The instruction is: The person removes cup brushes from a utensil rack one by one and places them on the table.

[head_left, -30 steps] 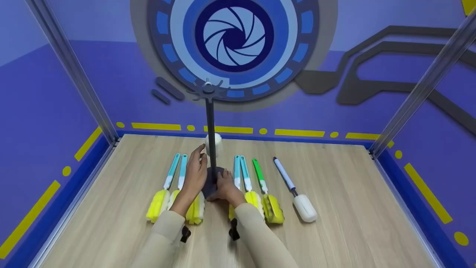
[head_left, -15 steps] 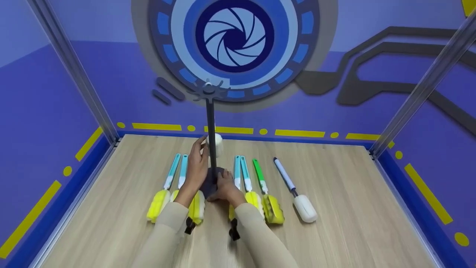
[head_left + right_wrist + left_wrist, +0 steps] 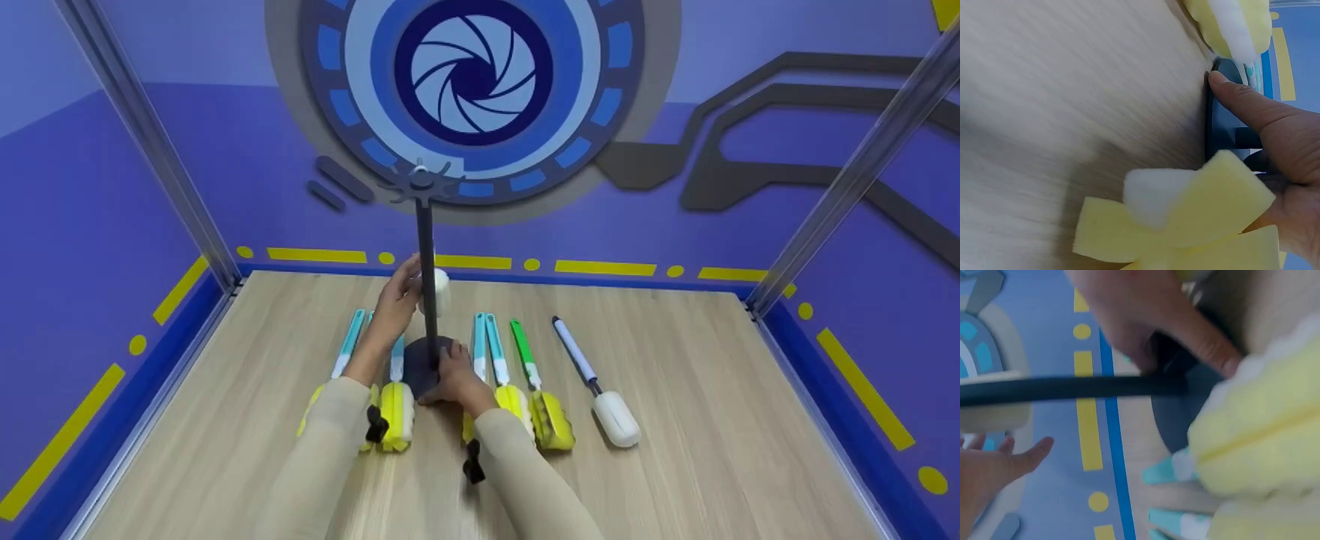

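Note:
A dark stand point(image 3: 424, 247) rises upright on the table, with a round base point(image 3: 417, 364) and a ring of hooks point(image 3: 421, 184) on top. My right hand point(image 3: 459, 381) grips its base, the thumb along the front edge and the fingers beside the pole. Behind the pole is a white sponge head point(image 3: 439, 292) of a bottle brush, raised off the table; its handle is mostly hidden. My left hand point(image 3: 391, 311) is beside that sponge, fingers extended. In the left wrist view, the left thumb point(image 3: 1036, 455) stands apart from the white sponge point(image 3: 996, 417).
Yellow-and-white sponge bottle brushes point(image 3: 397, 416) with blue handles lie on both sides of the stand, partly under my forearms. Farther right lie a green-handled brush point(image 3: 551, 421) and a white-headed brush point(image 3: 616, 420). Blue walls point(image 3: 600, 225) enclose the table.
My left hand has moved up and away from the stand's base, toward the white sponge behind the pole. The right hand and the stand have stayed in place.

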Demonstrator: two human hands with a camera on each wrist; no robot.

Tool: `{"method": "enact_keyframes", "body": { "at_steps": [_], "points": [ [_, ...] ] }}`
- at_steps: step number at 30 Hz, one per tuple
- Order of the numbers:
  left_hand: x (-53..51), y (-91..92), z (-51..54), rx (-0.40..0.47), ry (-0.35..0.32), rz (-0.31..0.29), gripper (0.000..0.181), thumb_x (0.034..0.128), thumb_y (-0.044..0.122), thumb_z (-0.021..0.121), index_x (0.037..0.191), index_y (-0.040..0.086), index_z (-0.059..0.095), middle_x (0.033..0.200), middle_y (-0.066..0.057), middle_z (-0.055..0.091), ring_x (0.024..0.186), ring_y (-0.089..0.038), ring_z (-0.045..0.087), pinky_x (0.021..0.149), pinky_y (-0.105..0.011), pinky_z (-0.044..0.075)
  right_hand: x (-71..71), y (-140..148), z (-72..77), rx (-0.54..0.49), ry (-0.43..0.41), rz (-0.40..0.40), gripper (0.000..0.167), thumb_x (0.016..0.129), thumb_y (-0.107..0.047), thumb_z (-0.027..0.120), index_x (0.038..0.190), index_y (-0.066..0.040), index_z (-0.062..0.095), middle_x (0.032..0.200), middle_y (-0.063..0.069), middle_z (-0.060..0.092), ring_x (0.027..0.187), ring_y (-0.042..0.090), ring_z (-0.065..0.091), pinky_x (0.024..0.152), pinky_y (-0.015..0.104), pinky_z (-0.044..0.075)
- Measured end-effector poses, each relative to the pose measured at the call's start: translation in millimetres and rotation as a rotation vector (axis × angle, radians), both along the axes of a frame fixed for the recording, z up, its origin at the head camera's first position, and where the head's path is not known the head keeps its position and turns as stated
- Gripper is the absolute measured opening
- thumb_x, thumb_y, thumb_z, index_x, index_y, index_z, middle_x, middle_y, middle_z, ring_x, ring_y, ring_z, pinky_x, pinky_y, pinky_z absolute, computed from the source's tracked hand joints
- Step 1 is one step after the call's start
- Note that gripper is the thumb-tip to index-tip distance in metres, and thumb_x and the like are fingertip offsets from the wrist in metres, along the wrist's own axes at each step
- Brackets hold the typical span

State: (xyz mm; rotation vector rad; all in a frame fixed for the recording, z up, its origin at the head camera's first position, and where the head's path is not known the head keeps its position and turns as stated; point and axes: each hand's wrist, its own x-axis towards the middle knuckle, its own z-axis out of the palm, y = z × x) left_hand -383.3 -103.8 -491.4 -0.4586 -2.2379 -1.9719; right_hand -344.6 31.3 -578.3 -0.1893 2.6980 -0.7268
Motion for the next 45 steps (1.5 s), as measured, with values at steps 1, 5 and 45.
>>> {"method": "enact_keyframes", "body": {
  "at_steps": [1, 5, 45],
  "points": [
    [-2.6, -1.6, 1.9, -0.006, 0.005, -0.021, 0.048, 0.1085, 0.013, 0.048, 0.156, 0.012, 0.040, 0.155, -0.012, 0.046, 0.137, -0.032, 0.049, 0.107, -0.058, 0.042, -0.2, 0, 0.1, 0.000, 0.001, 0.001, 0.110, 0.078, -0.039, 0.089, 0.158, 0.002, 0.027, 0.167, 0.022, 0.015, 0.155, 0.035, 0.013, 0.122, 0.045, 0.025],
    [-9.0, -5.1, 9.7, -0.009, 0.013, -0.081, 0.042, 0.1075, 0.009, 0.049, 0.149, 0.007, 0.048, 0.148, -0.014, 0.054, 0.136, -0.029, 0.051, 0.109, -0.047, 0.043, -0.9, 0, 0.9, 0.010, -0.015, -0.004, 0.110, 0.078, -0.040, 0.089, 0.159, 0.001, 0.026, 0.167, 0.021, 0.014, 0.155, 0.034, 0.013, 0.122, 0.046, 0.025],
    [-7.4, -1.1, 11.2, -0.128, 0.167, 0.120, 0.018, 0.1022, 0.006, 0.059, 0.115, 0.003, 0.072, 0.111, -0.011, 0.071, 0.118, -0.026, 0.065, 0.104, -0.042, 0.049, 0.5, 1, 1.2, -0.038, -0.020, -0.026, 0.109, 0.076, -0.037, 0.091, 0.159, -0.002, 0.029, 0.167, 0.021, 0.015, 0.154, 0.033, 0.018, 0.121, 0.046, 0.029]
  ]
}}
